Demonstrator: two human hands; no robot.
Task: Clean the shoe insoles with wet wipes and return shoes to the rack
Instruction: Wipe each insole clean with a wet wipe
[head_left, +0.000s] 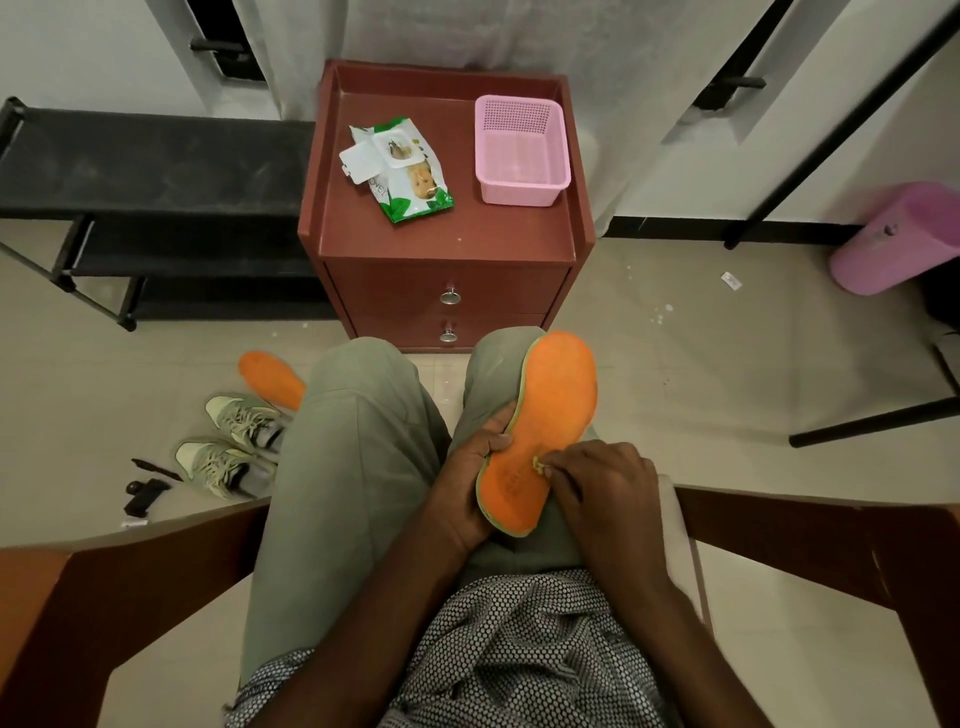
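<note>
An orange insole lies across my right knee. My left hand grips its left edge near the heel. My right hand pinches a small wadded wet wipe and presses it against the insole's middle. A second orange insole lies on the floor to the left, partly behind my left knee. Two pale green sneakers stand beside it. An open green and white pack of wet wipes lies on the brown nightstand. The black shoe rack stands at the left.
A pink mesh basket sits on the nightstand next to the wipes. Brown wooden chair arms flank me. A pink bin lies at the right. Small dark items lie on the floor by the sneakers.
</note>
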